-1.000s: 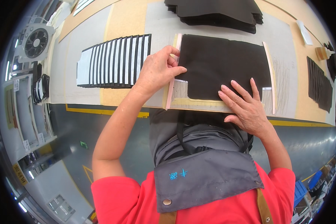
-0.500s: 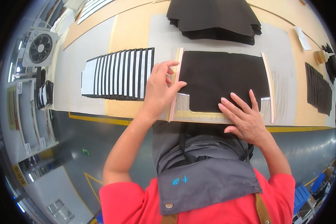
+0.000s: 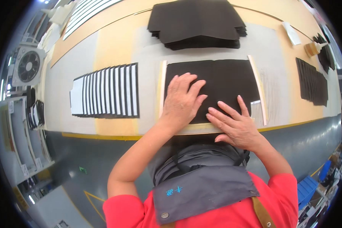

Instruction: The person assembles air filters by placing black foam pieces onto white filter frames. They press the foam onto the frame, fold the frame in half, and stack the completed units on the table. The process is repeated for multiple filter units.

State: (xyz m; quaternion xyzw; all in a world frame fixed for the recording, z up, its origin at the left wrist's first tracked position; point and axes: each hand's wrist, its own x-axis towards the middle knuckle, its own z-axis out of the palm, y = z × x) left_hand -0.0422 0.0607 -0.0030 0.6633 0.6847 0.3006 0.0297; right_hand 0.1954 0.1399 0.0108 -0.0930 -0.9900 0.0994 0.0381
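Note:
A flat black sheet (image 3: 224,81) with notched lower corners lies on the table between two pale strips, one along its left side and one pale strip (image 3: 257,88) along its right. My left hand (image 3: 183,99) rests on the left part of the sheet, fingers loosely curved and apart, covering the lower left corner. On the lower right part lies my right hand (image 3: 235,123), fingers spread. Neither hand grips anything. To the left of the sheet is a fanned row of overlapping black-edged white pieces (image 3: 104,91).
A thick stack of black cut sheets (image 3: 193,21) sits behind the work area. Toward the right are overlapping dark pieces (image 3: 311,81), a bottle with a nozzle (image 3: 313,49) and a white paper (image 3: 291,33). A fan (image 3: 27,65) stands beyond the table's left end.
My left hand has moved right, from the left strip onto the black sheet, and its fingers have flattened. My right hand stays on the lower right part. The whole view has shifted somewhat.

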